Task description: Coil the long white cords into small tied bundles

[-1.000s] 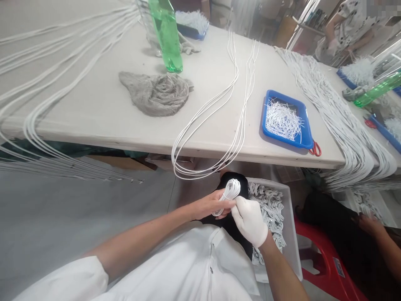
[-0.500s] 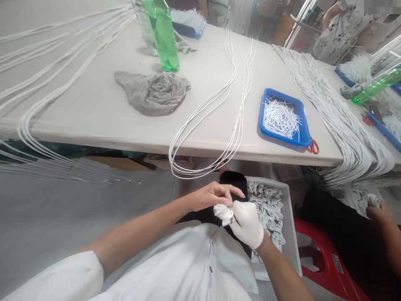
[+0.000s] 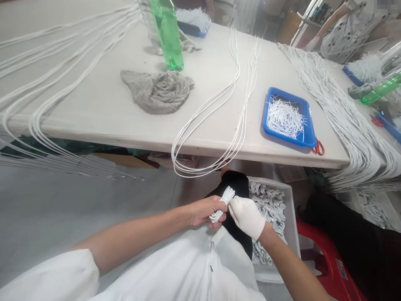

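Note:
A short, folded bundle of white cable (image 3: 226, 194) is gripped in my bare left hand (image 3: 203, 210), over my lap, its loops sticking out above and below the fingers. My right hand (image 3: 247, 217), in a white glove, is closed against the bundle's right side. Its fingertips seem to pinch something at the bundle's middle, too small to name. Just right of my knee, a pale plastic bin (image 3: 294, 225) holds many similar bundles (image 3: 272, 205).
Long white cables (image 3: 239, 136) loop over the front edge of the table (image 3: 103, 108). On it are a grey cloth (image 3: 166, 92), a green bottle (image 3: 171, 39), a blue tray (image 3: 310, 121) of cut pieces and red-handled scissors (image 3: 318, 147). A red stool (image 3: 326, 251) stands right.
The bundle has turned more upright, and my left hand now wraps round it instead of having its fingers extended. My right hand has shifted to its right side. The view has swung slightly left.

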`<move>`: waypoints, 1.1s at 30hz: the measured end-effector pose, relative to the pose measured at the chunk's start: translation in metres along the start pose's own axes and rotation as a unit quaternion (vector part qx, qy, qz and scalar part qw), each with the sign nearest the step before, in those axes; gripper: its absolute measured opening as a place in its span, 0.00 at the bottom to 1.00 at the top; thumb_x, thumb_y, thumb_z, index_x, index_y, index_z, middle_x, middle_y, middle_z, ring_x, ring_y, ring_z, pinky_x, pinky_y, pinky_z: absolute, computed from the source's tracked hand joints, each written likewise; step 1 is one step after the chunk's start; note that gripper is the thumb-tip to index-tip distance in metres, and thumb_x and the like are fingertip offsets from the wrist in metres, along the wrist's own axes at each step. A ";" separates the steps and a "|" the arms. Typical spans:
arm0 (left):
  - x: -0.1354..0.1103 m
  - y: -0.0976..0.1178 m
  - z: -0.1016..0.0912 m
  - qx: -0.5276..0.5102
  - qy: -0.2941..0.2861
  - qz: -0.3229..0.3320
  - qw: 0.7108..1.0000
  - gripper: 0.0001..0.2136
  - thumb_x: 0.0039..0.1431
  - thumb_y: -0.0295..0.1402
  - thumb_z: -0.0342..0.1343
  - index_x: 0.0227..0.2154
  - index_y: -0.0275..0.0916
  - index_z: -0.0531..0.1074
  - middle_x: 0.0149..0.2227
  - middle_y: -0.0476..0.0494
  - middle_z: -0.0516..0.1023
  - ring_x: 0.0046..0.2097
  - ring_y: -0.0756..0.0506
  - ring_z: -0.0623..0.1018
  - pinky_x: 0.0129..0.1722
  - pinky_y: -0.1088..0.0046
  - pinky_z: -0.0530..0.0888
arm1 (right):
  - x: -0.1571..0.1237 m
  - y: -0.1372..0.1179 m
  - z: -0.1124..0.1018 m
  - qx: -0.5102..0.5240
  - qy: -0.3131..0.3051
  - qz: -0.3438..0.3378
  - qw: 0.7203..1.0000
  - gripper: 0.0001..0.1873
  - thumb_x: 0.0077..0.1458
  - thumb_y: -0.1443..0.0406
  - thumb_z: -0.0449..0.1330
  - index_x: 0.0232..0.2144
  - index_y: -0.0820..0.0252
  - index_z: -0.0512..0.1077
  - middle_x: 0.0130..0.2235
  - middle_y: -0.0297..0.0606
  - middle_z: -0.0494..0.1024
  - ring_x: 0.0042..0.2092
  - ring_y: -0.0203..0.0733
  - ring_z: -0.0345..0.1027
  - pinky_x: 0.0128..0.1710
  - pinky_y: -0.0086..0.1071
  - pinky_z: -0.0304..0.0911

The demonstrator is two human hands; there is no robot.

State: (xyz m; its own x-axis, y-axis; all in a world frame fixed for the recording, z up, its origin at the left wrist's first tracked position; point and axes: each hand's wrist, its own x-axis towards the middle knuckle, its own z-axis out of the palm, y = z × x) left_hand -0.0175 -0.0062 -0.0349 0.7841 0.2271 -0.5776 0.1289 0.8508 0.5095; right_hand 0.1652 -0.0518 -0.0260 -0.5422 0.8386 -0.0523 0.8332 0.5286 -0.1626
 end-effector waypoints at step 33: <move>-0.017 0.020 -0.007 0.276 -0.042 0.041 0.959 0.24 0.48 0.42 0.63 0.47 0.38 0.69 0.42 0.39 0.76 0.46 0.39 0.76 0.44 0.63 0.72 | -0.004 0.004 -0.002 0.047 0.173 -0.032 0.983 0.14 0.57 0.67 0.49 0.20 0.61 0.66 0.20 0.35 0.66 0.23 0.37 0.57 0.25 0.32 0.46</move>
State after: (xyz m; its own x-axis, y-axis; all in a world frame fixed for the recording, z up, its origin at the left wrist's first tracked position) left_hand -0.0322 0.0102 -0.0198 0.8482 0.2235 -0.4801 0.3488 0.4464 0.8241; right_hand 0.1713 -0.0525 -0.0247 -0.5106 0.8073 0.2959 0.7760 0.5809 -0.2457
